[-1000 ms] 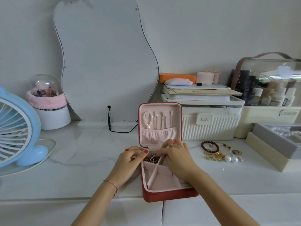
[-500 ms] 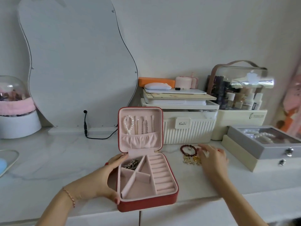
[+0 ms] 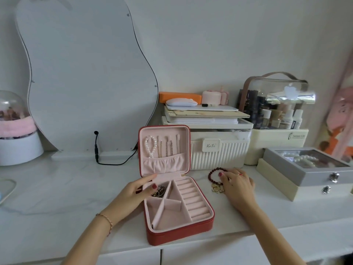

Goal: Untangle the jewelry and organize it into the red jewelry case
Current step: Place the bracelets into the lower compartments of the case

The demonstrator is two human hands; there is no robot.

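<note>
While the red case [image 3: 179, 234] lies open at table centre, we list: left hand [image 3: 133, 194], fingers relaxed, on its 9 o'clock rim; right hand [image 3: 238, 186], fingers curled onto the bead bracelet [image 3: 213, 175] at 2 o'clock; white box [image 3: 219, 153] labelled "KaSi" at 1 o'clock.

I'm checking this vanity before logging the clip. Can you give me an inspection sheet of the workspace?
Surface: white marble-look countertop.
Job's things: red jewelry case open; pearl strand in its lid; dark tangle in a rear compartment; dark red bead bracelet and gold pieces on the counter beside it.
Clutter: white ribbed box, grey jewelry box, clear cosmetics bag.
Grips: left hand rests on the case's left edge; right hand lies over the loose jewelry, grip unclear.
Cables: black cable by the mirror.
Surroundings: plain wall.
</note>
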